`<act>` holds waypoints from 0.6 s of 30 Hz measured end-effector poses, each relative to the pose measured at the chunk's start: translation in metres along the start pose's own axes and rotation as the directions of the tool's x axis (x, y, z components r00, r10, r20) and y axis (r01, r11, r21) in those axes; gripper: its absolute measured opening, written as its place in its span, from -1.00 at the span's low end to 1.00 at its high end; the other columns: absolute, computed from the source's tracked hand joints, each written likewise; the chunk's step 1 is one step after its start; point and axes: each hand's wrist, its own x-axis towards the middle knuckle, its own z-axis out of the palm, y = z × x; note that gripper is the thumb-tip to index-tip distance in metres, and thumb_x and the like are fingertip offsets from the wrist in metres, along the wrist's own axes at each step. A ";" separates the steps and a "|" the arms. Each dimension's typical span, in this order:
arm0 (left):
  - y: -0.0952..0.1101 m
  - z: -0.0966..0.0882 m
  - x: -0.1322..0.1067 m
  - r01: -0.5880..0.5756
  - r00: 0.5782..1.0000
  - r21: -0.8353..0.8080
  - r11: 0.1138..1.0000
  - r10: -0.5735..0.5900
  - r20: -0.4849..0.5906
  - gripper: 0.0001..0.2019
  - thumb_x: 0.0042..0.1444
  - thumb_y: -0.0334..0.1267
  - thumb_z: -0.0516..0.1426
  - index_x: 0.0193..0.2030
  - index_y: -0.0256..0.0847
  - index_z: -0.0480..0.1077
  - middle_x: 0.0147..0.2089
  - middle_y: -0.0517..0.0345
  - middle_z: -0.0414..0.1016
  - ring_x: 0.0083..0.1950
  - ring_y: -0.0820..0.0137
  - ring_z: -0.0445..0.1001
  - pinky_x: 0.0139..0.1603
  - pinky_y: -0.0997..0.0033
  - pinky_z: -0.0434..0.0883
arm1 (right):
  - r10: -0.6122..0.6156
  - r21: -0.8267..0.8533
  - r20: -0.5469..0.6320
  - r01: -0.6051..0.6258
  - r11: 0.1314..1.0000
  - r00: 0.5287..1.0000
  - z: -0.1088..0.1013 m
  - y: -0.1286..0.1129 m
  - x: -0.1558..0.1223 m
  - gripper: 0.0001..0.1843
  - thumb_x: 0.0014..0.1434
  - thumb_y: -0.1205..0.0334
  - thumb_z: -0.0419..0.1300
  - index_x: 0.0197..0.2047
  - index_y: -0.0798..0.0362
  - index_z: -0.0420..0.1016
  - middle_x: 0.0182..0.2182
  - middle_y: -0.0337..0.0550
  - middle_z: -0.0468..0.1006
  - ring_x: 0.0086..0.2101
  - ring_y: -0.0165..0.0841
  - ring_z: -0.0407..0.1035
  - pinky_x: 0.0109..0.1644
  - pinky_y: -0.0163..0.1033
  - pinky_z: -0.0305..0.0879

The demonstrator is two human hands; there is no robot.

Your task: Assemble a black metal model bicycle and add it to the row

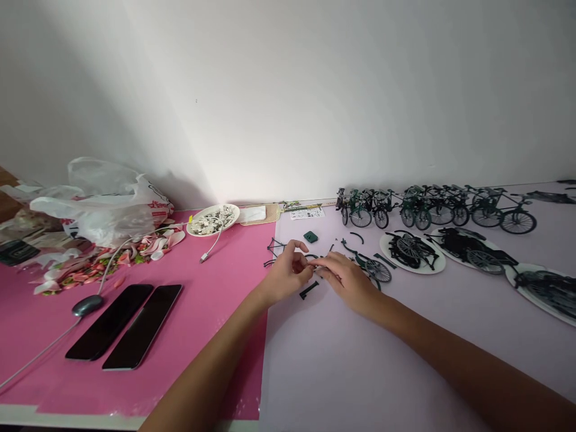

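My left hand (288, 273) and my right hand (345, 279) meet over the pale sheet, fingertips close together. Both are closed in a pinch, and whatever small part lies between the fingers is hidden. A thin dark toy bicycle frame (275, 245) shows just behind my left hand. A small dark green block (310, 237) lies beyond the fingertips. Below them is a flat black plastic piece (309, 291). To the right of my right hand lie a small spoked wheel (378, 270), a curved black strip (357, 237) and a straight dark strip (385, 261).
Several assembled toy bicycles (441, 207) stand along the wall. White plates (440, 267) of black bicycle parts sit at the right. Two phones (141, 327), a cable, a plate of pale pieces (234, 211), pink petal-like pieces (148, 246) and a plastic bag (101, 207) occupy the left.
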 end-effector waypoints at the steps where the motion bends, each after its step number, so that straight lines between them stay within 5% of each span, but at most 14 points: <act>1: 0.001 0.000 0.000 -0.005 1.000 0.021 1.000 0.005 -0.013 -0.62 0.13 -0.26 0.27 -0.01 -0.11 0.19 -0.37 0.30 0.43 -0.36 0.44 0.43 -0.32 0.45 0.33 | 0.011 -0.008 0.012 -0.011 1.000 1.000 0.000 0.001 0.000 -0.70 0.46 0.13 0.07 0.10 -0.06 0.58 -0.25 -0.07 0.51 -0.21 -0.21 0.42 -0.15 -0.15 0.37; 14: 0.000 -0.001 0.000 -0.023 0.999 0.059 0.998 0.020 0.043 -0.71 0.19 -0.22 0.23 0.01 -0.12 0.28 -0.36 0.23 0.46 -0.35 0.38 0.46 -0.33 0.42 0.33 | 0.126 0.096 0.059 -0.132 0.987 0.990 0.000 -0.005 0.000 -0.77 0.34 0.13 0.21 -0.12 0.04 0.67 -0.39 -0.20 0.43 -0.43 -0.38 0.24 -0.30 -0.25 0.21; 18: 0.004 -0.010 0.002 -0.078 0.997 0.224 0.972 0.080 -0.003 -0.77 0.33 -0.07 0.11 0.00 -0.13 0.33 -0.39 0.18 0.50 -0.37 0.32 0.49 -0.32 0.38 0.34 | 0.189 0.184 0.065 -0.198 0.963 0.980 -0.002 -0.009 0.001 -0.76 0.26 0.07 0.31 -0.17 0.06 0.67 -0.42 -0.21 0.47 -0.47 -0.40 0.22 -0.36 -0.26 0.20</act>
